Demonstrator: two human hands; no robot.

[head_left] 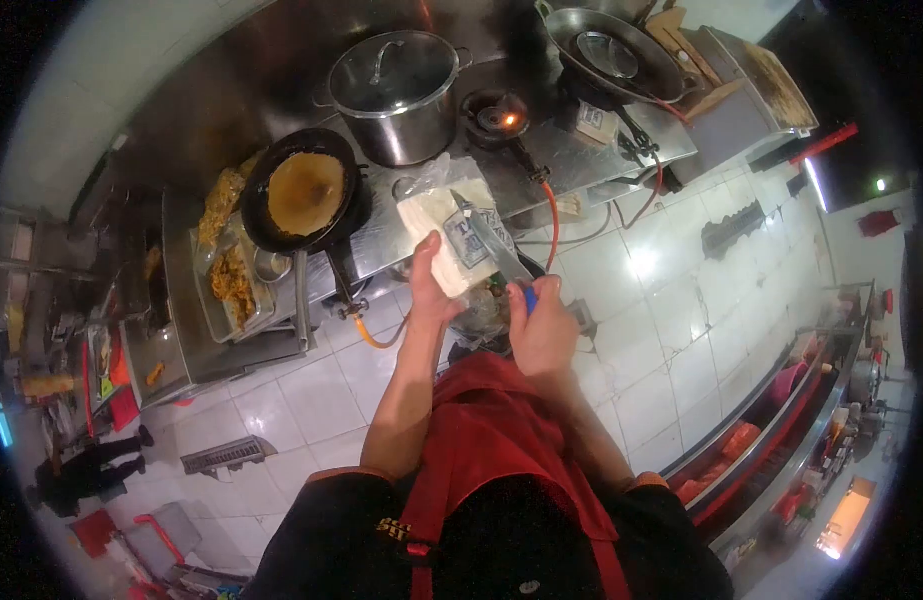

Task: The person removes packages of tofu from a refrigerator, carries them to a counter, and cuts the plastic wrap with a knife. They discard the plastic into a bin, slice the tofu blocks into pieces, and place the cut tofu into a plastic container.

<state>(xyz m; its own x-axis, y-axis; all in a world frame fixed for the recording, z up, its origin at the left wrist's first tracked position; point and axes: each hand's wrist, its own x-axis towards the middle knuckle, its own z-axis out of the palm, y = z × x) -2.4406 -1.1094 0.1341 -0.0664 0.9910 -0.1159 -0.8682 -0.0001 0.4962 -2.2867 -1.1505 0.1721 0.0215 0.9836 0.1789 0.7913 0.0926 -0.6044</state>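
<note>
A white, block-shaped packet (429, 217) with blue lettering, in clear plastic, is held up in front of me. My left hand (434, 285) grips its lower left side, thumb on the front face. In my right hand (545, 338) is a knife (494, 240), fingers closed around its blue handle. The blade slants up and left across the printed face of the packet. Behind and left of the packet, a black frying pan (259, 220) on a burner holds a flat round pancake (307, 193). Beside it stands a lidded steel pot (399, 120).
A small burner (495, 114) burns with a visible flame, its red hose (554, 220) hanging to the floor. A wok (654, 75) sits at the back right. On the left, a tray (265, 312) holds browned food. A counter (772, 455) runs along the right.
</note>
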